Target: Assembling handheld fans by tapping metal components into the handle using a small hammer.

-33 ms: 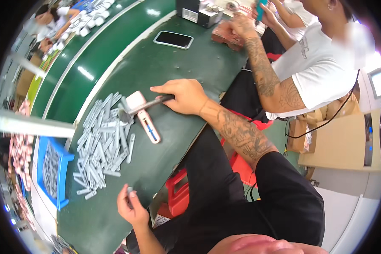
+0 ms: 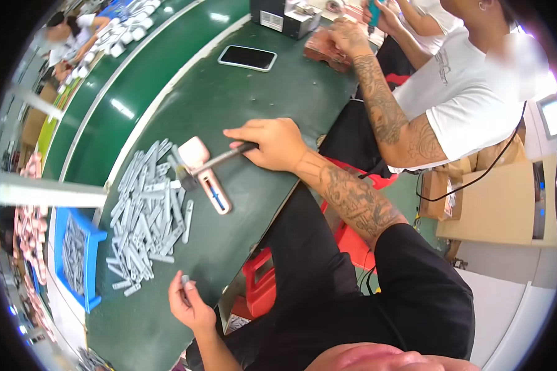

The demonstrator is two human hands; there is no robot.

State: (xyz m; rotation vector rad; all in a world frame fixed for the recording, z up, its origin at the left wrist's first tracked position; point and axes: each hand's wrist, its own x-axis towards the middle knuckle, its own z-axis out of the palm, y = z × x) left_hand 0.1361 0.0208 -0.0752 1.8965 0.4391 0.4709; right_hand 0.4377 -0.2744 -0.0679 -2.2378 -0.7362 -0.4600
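My right hand (image 2: 277,143) grips the dark handle of a hammer (image 2: 224,159), its index finger stretched out along the far side. The hammer's head hangs over or beside a pink handheld part (image 2: 219,196), with a squarish head and a slotted handle showing a blue strip, which lies on the green table (image 2: 260,111). Whether the hammer touches it I cannot tell. My left hand (image 2: 195,311), near the table's front edge, pinches a small grey piece (image 2: 185,280) between thumb and fingers. A heap of long grey plastic pieces (image 2: 143,222) lies left of the pink part.
A blue bin (image 2: 93,272) of grey pieces stands at the left. A phone (image 2: 247,57) and a black box (image 2: 284,18) lie farther back. Beside me a co-worker's tattooed arm (image 2: 377,99) reaches over a reddish-brown block (image 2: 327,49). A green conveyor (image 2: 124,93) runs behind.
The hammer and my right hand have shifted slightly right and nearer. The whole view has also moved a little. My left hand still pinches the grey piece.
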